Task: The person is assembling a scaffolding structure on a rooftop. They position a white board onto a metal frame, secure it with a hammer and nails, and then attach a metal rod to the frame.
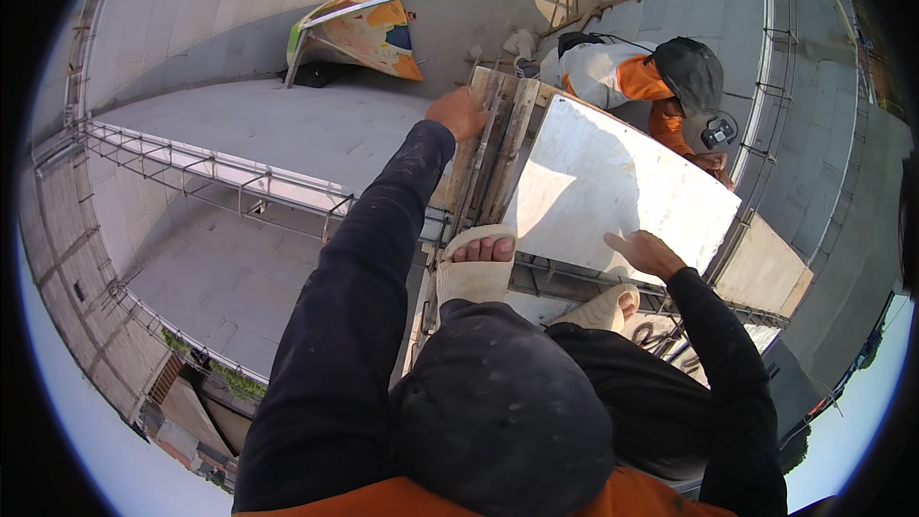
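The wooden boards (473,158) are gripped at the edge by the left hand (458,114); the right hand (648,255) is held open at the white panel (632,172), contact unclear.

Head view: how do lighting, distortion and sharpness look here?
In the head view, sunlight leaves much of the white panel washed out, with a shadow across part of it; in the head view, the wall at left bows along the black rim; in the head view, the left hand and right hand show no obvious motion blur.
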